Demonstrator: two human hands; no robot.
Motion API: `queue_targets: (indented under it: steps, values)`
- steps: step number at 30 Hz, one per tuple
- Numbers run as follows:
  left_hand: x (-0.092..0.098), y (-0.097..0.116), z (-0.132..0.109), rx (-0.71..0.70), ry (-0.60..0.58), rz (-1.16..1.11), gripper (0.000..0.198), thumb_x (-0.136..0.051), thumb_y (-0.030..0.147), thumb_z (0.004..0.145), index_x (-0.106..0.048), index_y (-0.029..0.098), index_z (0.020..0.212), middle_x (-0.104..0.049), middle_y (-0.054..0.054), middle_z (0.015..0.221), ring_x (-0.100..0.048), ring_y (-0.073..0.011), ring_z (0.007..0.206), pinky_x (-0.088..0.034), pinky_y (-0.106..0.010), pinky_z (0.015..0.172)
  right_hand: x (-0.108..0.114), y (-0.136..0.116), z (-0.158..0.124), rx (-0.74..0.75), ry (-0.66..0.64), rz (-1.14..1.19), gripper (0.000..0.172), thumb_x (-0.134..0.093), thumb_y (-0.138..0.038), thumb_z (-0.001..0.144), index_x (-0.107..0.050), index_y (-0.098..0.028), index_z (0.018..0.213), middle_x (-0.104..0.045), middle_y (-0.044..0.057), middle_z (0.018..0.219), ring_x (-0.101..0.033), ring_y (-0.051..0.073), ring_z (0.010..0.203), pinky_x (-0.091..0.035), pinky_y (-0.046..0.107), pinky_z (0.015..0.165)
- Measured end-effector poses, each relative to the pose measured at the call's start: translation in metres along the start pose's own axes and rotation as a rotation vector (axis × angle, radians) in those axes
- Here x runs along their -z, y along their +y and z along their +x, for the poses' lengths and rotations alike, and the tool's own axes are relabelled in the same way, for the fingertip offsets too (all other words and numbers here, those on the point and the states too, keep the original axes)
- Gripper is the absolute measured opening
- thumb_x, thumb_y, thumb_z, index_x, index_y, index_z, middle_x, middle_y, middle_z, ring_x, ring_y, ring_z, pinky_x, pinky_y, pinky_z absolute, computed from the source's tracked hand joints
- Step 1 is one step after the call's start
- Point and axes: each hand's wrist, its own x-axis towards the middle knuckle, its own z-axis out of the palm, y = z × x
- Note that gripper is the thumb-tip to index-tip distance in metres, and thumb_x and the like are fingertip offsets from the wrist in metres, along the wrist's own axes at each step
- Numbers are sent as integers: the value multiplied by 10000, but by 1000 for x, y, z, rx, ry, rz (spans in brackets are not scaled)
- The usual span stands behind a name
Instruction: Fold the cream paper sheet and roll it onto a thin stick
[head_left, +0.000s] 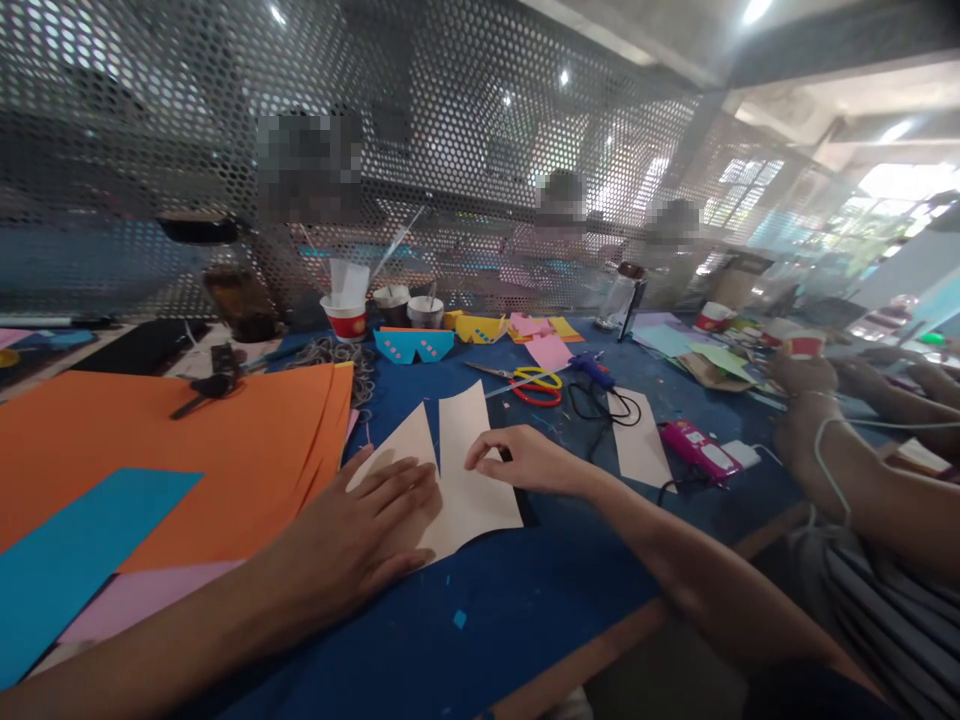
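A cream sheet of paper (476,510) lies on the blue table, with a narrow V-shaped gap between two pointed halves at its top. My left hand (394,510) rests flat on the left half, fingers stretched out. Over the right half, my right hand (529,458) is curled, thumb and forefinger brought together near the paper's surface. Whether anything small is between those fingertips I cannot make out. Just beyond the paper are scissors (537,386) with red and yellow handles. A blue paper mask (414,346) with small pink squares stands farther back.
Orange sheets (247,420) and a blue strip (97,550) lie at left. A blue glue gun (592,372), its cord, another cream piece (641,440) and a magenta box (699,452) are at right. Paper cups (347,322) stand before a perforated screen (450,130). Another person's arm (862,480) reaches in.
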Motion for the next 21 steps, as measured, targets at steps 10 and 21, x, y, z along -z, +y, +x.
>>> queue_targets:
  steps: [10, 21]
  values:
    - [0, 1, 0, -45, -18, 26, 503, -545, 586, 1135, -557, 454, 1621, -594, 10, 1710, -547, -280, 1566, -102, -538, 1421, 14, 1, -8, 150, -172, 140, 250, -747, -353, 1030, -842, -259, 1241, -836, 25, 1327, -760, 232, 1195, -525, 341, 1060]
    - [1, 1, 0, -58, -30, 31, 501, -554, 597, 1130, -562, 460, 1612, -560, 4, 1738, -530, -291, 1582, -99, -556, 1418, 14, 3, -6, 145, -195, 49, 290, -661, -131, 961, -856, -239, 1147, -861, 10, 1152, -787, 203, 1054, -547, 316, 960]
